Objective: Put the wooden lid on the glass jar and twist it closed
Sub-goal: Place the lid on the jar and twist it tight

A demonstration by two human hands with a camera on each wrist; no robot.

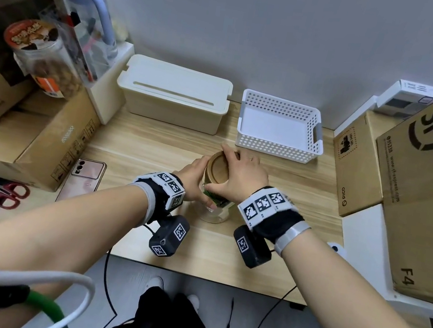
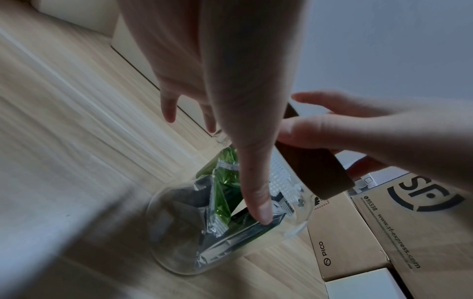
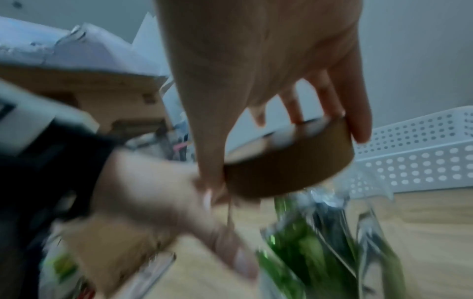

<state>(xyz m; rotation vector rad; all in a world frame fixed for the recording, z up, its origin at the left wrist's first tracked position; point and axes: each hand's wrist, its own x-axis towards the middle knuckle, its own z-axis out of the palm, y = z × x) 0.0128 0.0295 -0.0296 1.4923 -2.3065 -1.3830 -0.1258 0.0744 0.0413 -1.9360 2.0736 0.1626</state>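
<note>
Only the left wrist view shows green packets [image 2: 225, 194] inside the jar [image 2: 179, 252]. Left hand [image 1: 193, 173] wraps jar; right hand [image 1: 239, 172] grips lid [image 1: 218, 170] atop it.

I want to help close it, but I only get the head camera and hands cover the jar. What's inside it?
Observer: The left wrist view shows green and silver foil packets inside the clear round glass jar.
Operator: How does the left hand hold it?
Observer: Its thumb lies straight down the glass wall, fingers reaching round the far side.
Operator: And on top?
Observer: The right wrist view shows the right hand gripping the round brown wooden lid by its side wall.
</note>
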